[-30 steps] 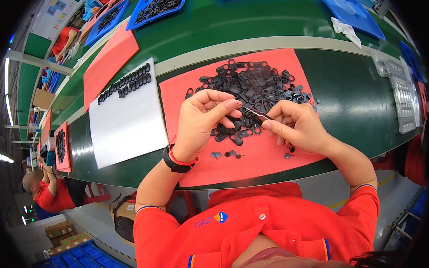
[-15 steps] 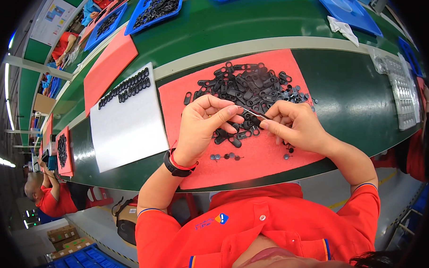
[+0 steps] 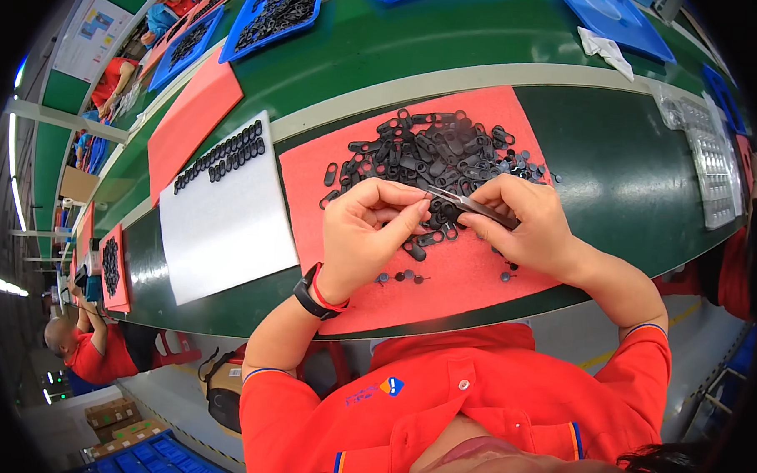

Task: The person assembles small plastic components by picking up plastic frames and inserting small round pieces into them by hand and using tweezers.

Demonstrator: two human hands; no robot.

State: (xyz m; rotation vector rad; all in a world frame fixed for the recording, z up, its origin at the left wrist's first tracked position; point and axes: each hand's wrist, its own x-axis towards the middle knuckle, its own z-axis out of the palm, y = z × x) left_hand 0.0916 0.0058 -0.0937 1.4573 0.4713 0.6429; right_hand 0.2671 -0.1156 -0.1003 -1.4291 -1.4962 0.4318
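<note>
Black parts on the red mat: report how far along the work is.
Done: two rows of black parts lie on the white sheet. In hand: the right hand holds tweezers toward the left hand fingertips. Left: a big loose pile on the red mat.

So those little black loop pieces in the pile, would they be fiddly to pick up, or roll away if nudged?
Probably fiddly: each black loop piece is small and flat, and the right hand uses tweezers near the left hand. They look light, heaped loosely on the red mat. They seem unlikely to roll, being flat ovals; a nudge would likely just slide them.
</note>
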